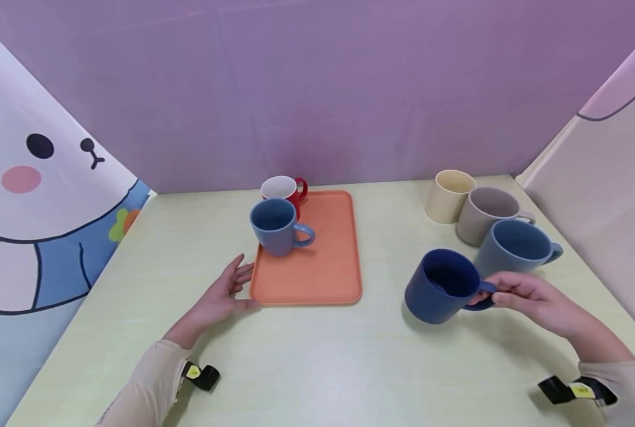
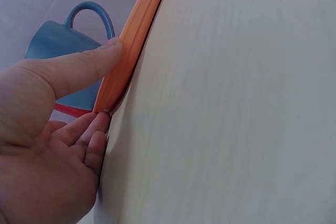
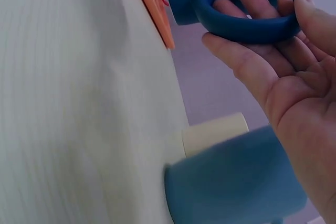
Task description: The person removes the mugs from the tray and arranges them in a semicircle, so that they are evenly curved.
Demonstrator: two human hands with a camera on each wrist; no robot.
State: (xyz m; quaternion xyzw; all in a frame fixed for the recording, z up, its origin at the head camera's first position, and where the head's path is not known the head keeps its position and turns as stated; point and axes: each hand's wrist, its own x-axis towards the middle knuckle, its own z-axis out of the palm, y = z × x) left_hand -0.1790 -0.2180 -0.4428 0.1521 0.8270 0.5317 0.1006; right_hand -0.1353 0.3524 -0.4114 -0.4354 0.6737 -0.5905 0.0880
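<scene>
In the head view my right hand grips the handle of a dark blue mug, its fingers passing through the loop in the right wrist view. The mug is raised off the table. My left hand rests against the near left corner of an orange tray, thumb and fingers touching its rim. On the tray's left side stands a greyish-blue mug, its handle facing right. Behind it is a red mug with a white inside, partly hidden.
At the right of the table stand a cream mug, a grey-beige mug and another blue mug, close together beside my right hand. A purple backdrop rises behind the table, with printed panels at the sides.
</scene>
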